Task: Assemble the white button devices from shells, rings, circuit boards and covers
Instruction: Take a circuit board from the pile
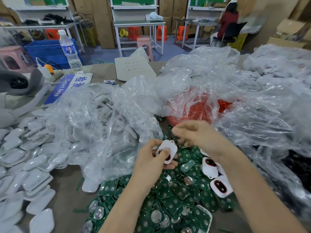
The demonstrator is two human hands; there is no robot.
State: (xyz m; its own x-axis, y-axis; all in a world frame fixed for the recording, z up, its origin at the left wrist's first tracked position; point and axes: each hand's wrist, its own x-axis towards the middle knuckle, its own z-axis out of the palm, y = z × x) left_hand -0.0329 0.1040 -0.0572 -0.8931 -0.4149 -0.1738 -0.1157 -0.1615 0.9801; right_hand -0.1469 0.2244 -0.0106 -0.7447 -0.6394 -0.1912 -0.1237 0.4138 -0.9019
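Observation:
My left hand grips a white shell with a dark red ring inside it, my thumb pressed over the ring. My right hand hovers just above and to the right, blurred, its fingertips reaching down among the green circuit boards; whether it pinches one I cannot tell. The boards lie in a heap on the table under both hands. Two white shells with red rings rest on the heap at the right.
Many white covers are spread at the left. Clear plastic bags of white parts, one with red rings, crowd the middle and right. A water bottle and a blue sign stand at back left. A person sits far behind.

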